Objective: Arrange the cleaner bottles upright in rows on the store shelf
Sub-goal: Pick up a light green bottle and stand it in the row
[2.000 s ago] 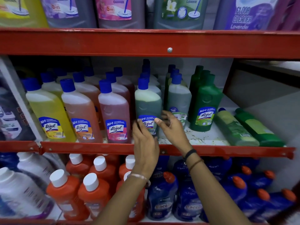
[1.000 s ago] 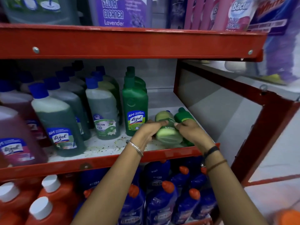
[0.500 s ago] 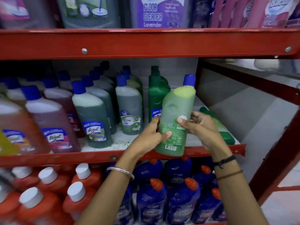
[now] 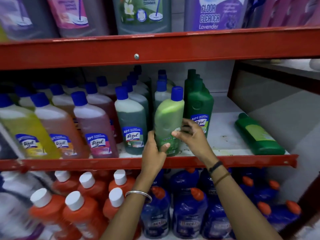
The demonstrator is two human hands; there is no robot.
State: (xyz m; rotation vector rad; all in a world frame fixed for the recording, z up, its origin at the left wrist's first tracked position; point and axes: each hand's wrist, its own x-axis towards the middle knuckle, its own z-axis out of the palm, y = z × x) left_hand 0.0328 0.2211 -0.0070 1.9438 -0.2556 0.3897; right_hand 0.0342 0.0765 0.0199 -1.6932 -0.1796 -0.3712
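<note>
**Light green bottle going upright into front row, middle shelf**

Light green bottle (image 4: 168, 118), blue cap, sits at front of the middle shelf (image 4: 225, 161), between the dark teal Lizol bottle (image 4: 132, 122) and the dark green bottle row (image 4: 199, 104). Base at or just above the shelf board, can't tell which; slight tilt to the right at top.

Left hand (image 4: 154, 153) wraps lower body from the left, thumb across the label. Right hand (image 4: 192, 135) holds right side at label height, fingers curled loosely around it. Both gripping the bottle.

Handling, judged: full liquid, so fairly heavy and bottom-weighted; rigid plastic, smooth and likely slick. Best hold is low on the body at the label, not the narrow neck.

Room: slot is tight, neighbours just beside on both sides, a knock could topple them. Red shelf lip runs along the front edge under the base. Shelf above leaves clearance over the cap. Open board to the right, where 1 green bottle (image 4: 258, 135) lies on its side near the front edge, not yet stood up.
</note>
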